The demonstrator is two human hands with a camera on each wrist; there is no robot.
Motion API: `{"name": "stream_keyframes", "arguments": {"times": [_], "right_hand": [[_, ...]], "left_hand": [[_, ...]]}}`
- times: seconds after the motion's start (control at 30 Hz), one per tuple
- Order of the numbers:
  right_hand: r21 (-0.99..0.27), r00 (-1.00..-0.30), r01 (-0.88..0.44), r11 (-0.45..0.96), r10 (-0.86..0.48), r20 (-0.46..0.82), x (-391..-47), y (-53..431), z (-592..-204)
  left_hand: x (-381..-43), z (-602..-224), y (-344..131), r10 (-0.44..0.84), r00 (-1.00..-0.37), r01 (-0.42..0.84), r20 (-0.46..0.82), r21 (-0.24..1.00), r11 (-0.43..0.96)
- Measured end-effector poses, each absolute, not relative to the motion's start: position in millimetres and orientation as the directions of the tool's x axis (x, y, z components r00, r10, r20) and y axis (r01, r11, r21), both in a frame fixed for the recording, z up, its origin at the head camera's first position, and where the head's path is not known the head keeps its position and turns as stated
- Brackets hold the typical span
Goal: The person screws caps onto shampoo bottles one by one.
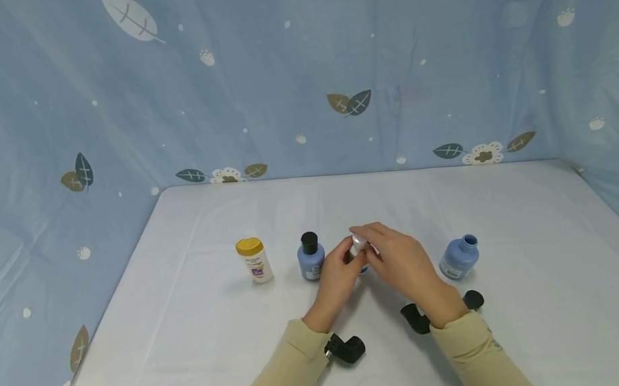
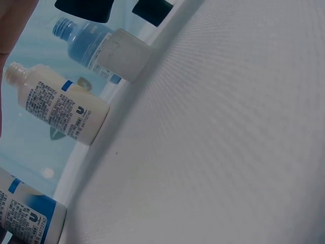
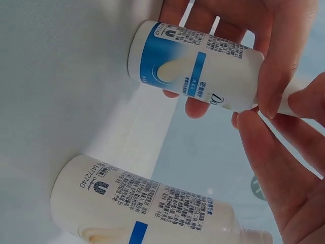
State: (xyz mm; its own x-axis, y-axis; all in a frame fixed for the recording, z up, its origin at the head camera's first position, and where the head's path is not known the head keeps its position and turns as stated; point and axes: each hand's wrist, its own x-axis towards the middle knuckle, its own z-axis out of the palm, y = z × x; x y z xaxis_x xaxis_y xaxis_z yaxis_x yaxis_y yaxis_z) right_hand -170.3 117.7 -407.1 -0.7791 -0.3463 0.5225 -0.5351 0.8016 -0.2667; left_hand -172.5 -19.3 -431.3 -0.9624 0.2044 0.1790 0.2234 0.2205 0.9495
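Bottle with blue panel [image 3: 170, 66]: positioned near upright between both hands, mid-way across the worktop [image 1: 218, 345]; contact of its base with that surface cannot be confirmed. Left hand [image 1: 333, 281] grips the body, fingers wrapped behind it and thumb at the shoulder. Right hand [image 1: 404, 266] pinches the white cap [image 1: 358, 240] at the neck.

Step in hand, as judged: working the cap at the neck; whether on or off cannot be determined. Next move appears to call for a steady body grip and cap rotation in line with the neck; a tilted cap could bind.

Adjacent, to the right: cream bottle [image 2: 61, 107], upright, uncapped. Beyond it: blue bottle [image 1: 459, 260], also uncapped. To the left: black-capped bottle [image 1: 311, 262], then yellow-capped bottle [image 1: 256, 263].

View differences: both wrist views show the cream bottle, which the right hand hides from the head view. Wrapped fingers show plainly only in the right wrist view; the yellow-capped bottle, only in the head view.
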Motion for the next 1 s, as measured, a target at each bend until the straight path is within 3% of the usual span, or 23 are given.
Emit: {"name": "stream_keyframes", "arguments": {"times": [0.5, 0.73, 1.0], "right_hand": [[-0.32, -0.803, -0.503, 0.803, -0.297, 0.517, -170, 118, -406], [-0.341, -0.816, -0.484, 0.806, -0.275, 0.508, -170, 117, -408], [-0.343, -0.823, -0.479, 0.808, -0.278, 0.495, -170, 118, -408]], "left_hand": [[-193, -467, -17, 0.203, -0.962, 0.218, 0.185, 0.963, 0.156], [-192, -465, -17, 0.206, -0.965, 0.198, 0.161, 0.965, 0.173], [-175, -435, -20, 0.226, -0.96, 0.203, 0.166, 0.967, 0.153]]}}
